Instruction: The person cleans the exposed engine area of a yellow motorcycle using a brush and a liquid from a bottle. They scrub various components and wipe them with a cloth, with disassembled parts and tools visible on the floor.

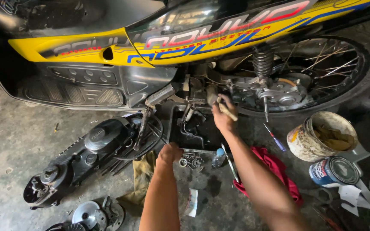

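Observation:
A yellow and black scooter [185,38] stands across the top, its engine side cover taken off. My right hand [222,114] is raised to the exposed engine area near the rear shock spring [262,62] and grips a pale wooden-handled brush [228,110]. My left hand [169,153] is closed in a fist, resting at the near edge of a dark metal tray [202,134] on the floor under the engine. Small nuts and parts [191,161] lie beside that hand.
The removed black engine cover [91,145] lies on the concrete at left, with clutch parts [93,214] near it. A red rag [275,167], a blue screwdriver [275,137], a dirty bucket [322,134], a tin can [332,171] and a small bottle [218,158] sit at right.

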